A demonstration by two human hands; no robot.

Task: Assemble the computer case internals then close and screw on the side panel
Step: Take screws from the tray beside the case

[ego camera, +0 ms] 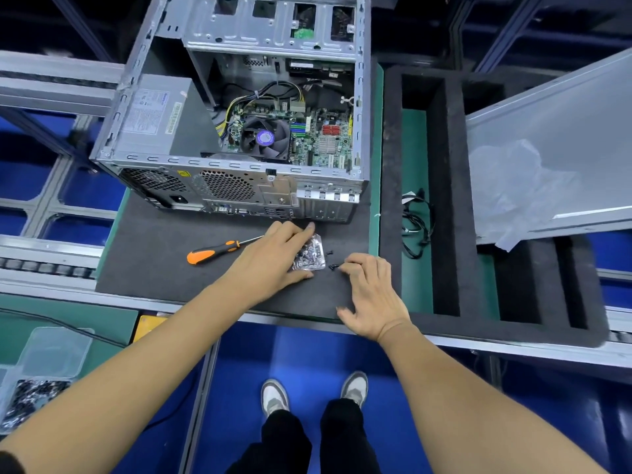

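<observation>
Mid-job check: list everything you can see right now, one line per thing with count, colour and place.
case: one, grey metal, open side up, on the mat
mat: one, dark grey, under the case
screwdriver: one, orange and black handle, on the mat left of the hands
screw bag: one, clear, on the mat under the left hand
loose screws: at least two, black, just right of the bag
foam tray: one, black, right of the mat
cable: one bundle, black, in the tray
side panel: one, grey, leaning over the tray
screw box: one, clear, lower left
left hand: rests on the bag
right hand: fingertips at a black screw
</observation>
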